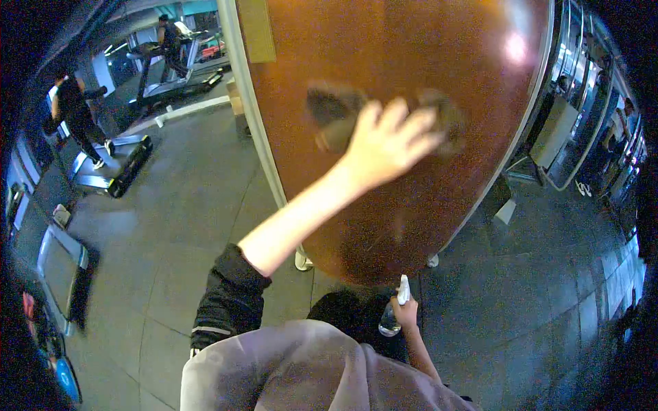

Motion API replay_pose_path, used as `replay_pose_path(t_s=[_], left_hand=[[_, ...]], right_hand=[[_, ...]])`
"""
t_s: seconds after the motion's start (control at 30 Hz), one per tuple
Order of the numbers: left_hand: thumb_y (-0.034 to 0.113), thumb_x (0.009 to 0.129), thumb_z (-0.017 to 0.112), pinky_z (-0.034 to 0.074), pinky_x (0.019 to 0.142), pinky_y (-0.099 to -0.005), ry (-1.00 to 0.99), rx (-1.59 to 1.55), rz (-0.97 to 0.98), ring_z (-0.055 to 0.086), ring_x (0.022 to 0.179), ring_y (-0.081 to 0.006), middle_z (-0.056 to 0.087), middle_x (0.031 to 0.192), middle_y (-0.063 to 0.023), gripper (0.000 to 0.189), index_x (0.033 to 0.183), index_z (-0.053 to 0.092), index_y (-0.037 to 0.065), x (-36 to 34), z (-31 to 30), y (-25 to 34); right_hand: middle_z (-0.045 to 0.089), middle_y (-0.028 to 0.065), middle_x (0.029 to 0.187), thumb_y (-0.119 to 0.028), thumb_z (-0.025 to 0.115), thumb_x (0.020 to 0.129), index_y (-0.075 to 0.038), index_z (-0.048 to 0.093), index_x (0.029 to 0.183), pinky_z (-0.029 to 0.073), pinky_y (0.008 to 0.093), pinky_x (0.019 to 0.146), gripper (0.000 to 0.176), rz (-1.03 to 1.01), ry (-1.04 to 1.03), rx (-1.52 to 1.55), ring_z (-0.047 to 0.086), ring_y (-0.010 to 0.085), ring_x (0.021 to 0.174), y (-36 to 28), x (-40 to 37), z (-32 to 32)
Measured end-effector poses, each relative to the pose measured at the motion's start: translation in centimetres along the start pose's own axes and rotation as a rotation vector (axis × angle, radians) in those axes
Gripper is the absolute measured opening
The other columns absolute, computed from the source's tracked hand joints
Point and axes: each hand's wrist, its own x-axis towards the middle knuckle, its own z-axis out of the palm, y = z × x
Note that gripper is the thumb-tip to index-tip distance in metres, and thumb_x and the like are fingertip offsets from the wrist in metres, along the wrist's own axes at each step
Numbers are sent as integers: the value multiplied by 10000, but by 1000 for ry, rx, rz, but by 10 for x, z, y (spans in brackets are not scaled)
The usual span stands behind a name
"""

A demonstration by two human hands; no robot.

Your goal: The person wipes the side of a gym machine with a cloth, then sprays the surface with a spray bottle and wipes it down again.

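My left hand (394,144) reaches up against the reddish-brown panel (384,219), its fingers partly spread over a dark cloth (336,109). Motion blurs the cloth, which shows on both sides of the hand. Low in the view, beside the panel's bottom edge, my right hand (406,312) is wrapped round a clear spray bottle (389,323) with a white nozzle that points upward.
Metal frame strips edge the panel, with small feet at its base. At the left, a person (74,109) is on a treadmill (110,164); another person (171,48) is farther back. Gym equipment (554,130) and more people are at the right.
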Motion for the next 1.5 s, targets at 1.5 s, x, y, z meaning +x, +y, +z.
replay_pose_path(t_s=[1.5], left_hand=[[144, 794, 660, 305, 993, -442, 167, -142, -1278, 395, 1153, -356, 462, 1219, -196, 425, 1210, 573, 144, -200, -10, 32]], right_hand=[[619, 77, 705, -131, 626, 767, 8, 606, 1005, 466, 308, 605, 276, 35, 83, 71, 579, 138, 625, 3, 5, -8]])
